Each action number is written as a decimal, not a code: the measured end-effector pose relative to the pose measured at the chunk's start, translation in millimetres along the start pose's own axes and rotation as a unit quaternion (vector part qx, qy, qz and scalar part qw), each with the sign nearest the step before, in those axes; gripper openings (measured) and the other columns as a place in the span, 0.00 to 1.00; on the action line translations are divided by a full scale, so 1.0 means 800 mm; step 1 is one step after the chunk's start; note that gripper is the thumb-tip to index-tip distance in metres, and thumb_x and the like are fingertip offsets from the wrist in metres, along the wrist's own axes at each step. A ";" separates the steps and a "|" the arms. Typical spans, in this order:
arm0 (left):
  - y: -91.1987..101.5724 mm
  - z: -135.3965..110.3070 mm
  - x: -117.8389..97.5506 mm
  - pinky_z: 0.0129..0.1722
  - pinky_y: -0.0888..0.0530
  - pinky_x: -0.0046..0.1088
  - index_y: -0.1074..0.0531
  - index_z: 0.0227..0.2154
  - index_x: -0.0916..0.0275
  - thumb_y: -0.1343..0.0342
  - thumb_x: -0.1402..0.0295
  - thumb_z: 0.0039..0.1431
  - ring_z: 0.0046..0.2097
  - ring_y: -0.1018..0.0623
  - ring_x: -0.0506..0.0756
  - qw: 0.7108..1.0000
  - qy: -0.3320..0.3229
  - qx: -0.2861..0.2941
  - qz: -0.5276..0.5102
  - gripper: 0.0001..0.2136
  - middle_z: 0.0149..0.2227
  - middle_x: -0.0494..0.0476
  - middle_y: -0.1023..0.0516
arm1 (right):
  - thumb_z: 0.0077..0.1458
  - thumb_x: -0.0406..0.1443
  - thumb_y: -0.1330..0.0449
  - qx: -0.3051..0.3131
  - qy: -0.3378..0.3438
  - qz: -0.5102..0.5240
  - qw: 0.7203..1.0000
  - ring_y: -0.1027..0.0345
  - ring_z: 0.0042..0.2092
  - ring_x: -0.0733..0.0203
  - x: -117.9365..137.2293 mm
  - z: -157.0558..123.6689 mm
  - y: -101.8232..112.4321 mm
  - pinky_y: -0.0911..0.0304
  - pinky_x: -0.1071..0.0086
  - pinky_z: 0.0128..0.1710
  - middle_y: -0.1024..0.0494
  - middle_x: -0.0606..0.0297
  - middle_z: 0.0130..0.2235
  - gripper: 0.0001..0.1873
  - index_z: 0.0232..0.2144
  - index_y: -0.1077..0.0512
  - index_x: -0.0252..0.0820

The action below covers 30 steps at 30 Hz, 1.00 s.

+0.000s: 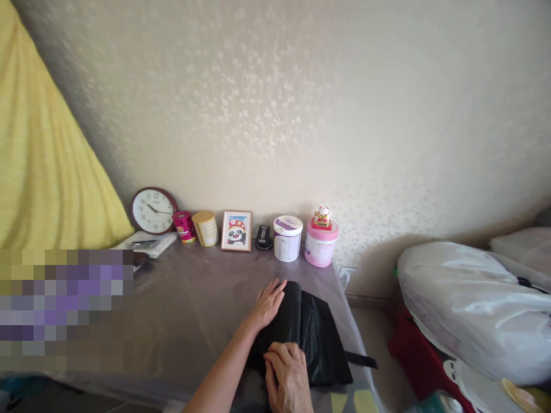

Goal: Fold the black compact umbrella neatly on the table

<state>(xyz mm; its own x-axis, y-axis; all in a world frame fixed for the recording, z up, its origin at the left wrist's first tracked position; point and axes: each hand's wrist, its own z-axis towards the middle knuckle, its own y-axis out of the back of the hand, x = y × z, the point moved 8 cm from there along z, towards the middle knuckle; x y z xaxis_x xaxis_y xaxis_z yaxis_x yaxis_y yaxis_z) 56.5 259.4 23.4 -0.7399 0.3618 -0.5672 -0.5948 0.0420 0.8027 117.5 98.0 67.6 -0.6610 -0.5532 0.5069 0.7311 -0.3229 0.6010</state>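
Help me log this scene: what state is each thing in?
Black fabric, partly folded on the table
Strap, extended
Left hand, open on the fabric
Right hand, curled on the fabric
White tub, lidded
Pink tub, lidded
Figurine, upright
Picture frame, upright
Clock, propped upright
Magenta can, upright
Yellow canister, upright
Plastic bag, bulging
Curtain, hanging

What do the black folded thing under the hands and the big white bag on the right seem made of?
Black folded thing: probably thin synthetic fabric, perhaps coated, softly shiny, given its creases and dull highlights. White bag: apparently glossy plastic film, with bright streaks along its wrinkles.
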 end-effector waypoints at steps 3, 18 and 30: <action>0.019 -0.006 0.014 0.58 0.44 0.53 0.40 0.57 0.61 0.64 0.61 0.66 0.61 0.41 0.64 0.998 0.044 -0.036 -0.001 0.21 0.61 0.65 0.41 | 0.52 0.26 0.49 0.005 -0.001 -0.001 1.000 0.37 0.36 0.58 0.002 0.001 0.002 0.44 0.64 0.35 0.26 0.66 0.35 0.12 0.32 0.30 0.46; 0.009 -0.102 -0.074 0.63 0.48 0.40 0.38 0.56 0.52 0.69 0.61 0.67 0.65 0.52 0.53 0.982 -0.098 0.097 -0.127 0.21 0.64 0.47 0.48 | 0.50 0.24 0.49 0.070 -0.025 0.003 0.997 0.36 0.40 0.57 0.007 -0.009 0.002 0.38 0.63 0.40 0.25 0.63 0.36 0.13 0.32 0.28 0.43; -0.017 -0.153 -0.035 0.62 0.46 0.39 0.53 0.62 0.51 0.65 0.60 0.66 0.64 0.50 0.53 0.996 0.005 -0.005 -0.088 0.22 0.65 0.50 0.53 | 0.52 0.45 0.46 -0.133 -0.222 -0.067 0.964 0.34 0.50 0.46 -0.143 -0.040 0.138 0.40 0.51 0.50 0.26 0.52 0.46 0.20 0.44 0.30 0.40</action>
<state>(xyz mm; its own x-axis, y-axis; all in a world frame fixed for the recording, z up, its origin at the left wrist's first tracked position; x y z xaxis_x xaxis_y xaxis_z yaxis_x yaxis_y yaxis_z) 46.9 134.6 6.0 -0.6276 0.3397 -0.7005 -0.7184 0.0940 0.6892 279.2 101.2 55.8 -0.7163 -0.1287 0.6859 0.6127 -0.5864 0.5299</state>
